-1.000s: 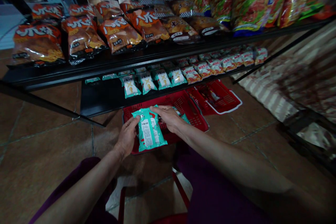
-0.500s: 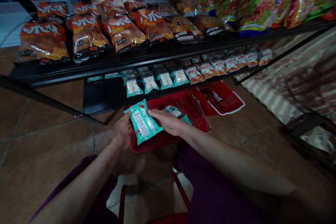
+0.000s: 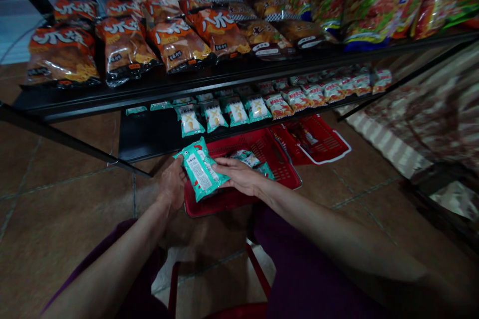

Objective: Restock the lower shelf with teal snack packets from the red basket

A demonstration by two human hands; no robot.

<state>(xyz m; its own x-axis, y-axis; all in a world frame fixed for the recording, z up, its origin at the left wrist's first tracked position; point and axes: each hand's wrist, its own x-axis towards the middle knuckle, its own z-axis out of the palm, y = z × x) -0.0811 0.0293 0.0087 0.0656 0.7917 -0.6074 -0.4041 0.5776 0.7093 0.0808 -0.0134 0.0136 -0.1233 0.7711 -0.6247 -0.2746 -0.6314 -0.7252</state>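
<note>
Both of my hands hold a teal snack packet (image 3: 200, 170) with a white label, tilted up to the left. My left hand (image 3: 171, 186) grips its left edge with fingers curled round it. My right hand (image 3: 239, 175) presses on its right side, fingers closed on it. The packet hangs above the near left corner of a red basket (image 3: 279, 167) on the floor, which holds a few more teal packets (image 3: 250, 158). On the low black shelf (image 3: 149, 134) just beyond lies a row of like teal packets (image 3: 213, 115).
Red-and-white packets (image 3: 299, 98) continue the low row to the right. The upper shelf (image 3: 157, 87) carries large orange snack bags (image 3: 123, 50) and yellow-green bags (image 3: 348, 0). A second red basket (image 3: 318, 140) lies behind the first. A red frame (image 3: 258, 269) shows between my knees.
My hands have lifted the teal packet up and to the left toward the low shelf, turning it from nearly upright to slanted. The view has shifted slightly.
</note>
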